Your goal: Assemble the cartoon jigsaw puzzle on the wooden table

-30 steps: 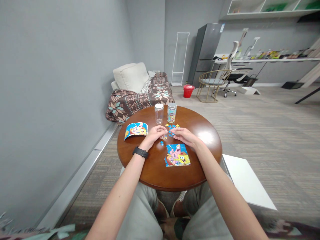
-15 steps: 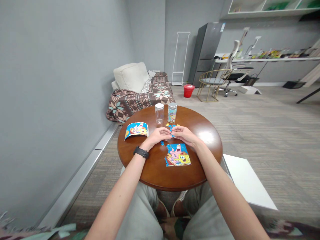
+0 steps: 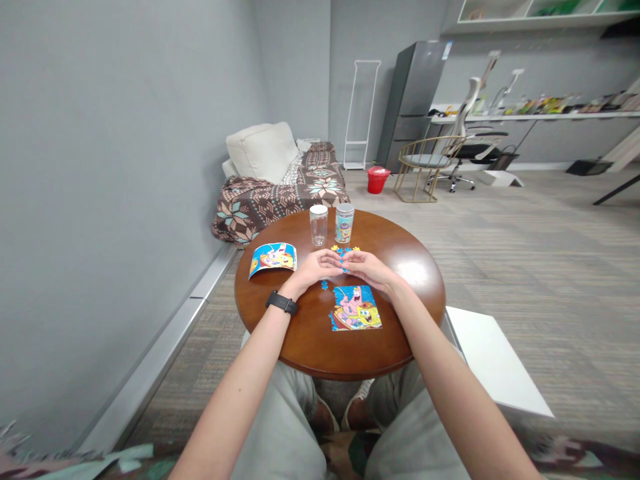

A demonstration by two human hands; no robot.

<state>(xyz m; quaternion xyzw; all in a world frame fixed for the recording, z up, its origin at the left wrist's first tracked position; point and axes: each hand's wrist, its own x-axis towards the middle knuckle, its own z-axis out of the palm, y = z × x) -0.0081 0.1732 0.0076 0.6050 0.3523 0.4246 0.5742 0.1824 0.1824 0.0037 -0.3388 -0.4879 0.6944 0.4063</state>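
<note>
Over the middle of the round table, the fingertips of my left hand point(image 3: 320, 266) and my right hand point(image 3: 369, 268) nearly meet. Both sets of fingers are closed in a pinch around small blue jigsaw pieces point(image 3: 345, 265), partly covered by the fingers. Just beyond them lie several loose blue and yellow pieces point(image 3: 349, 251). One blue piece point(image 3: 325, 285) rests below my left hand. Closer to me lies a joined cartoon jigsaw puzzle point(image 3: 357, 309), with an uneven left edge. A curved picture sheet point(image 3: 273, 258) with the same cartoon stands to the left of my left hand.
A clear jar with a white lid point(image 3: 319, 225) and a cartoon-printed can point(image 3: 345, 223) stand toward the far side of the brown table point(image 3: 310, 353). A white box point(image 3: 497, 360) is on the right, below table height. Behind is a blanket-covered sofa point(image 3: 280, 200).
</note>
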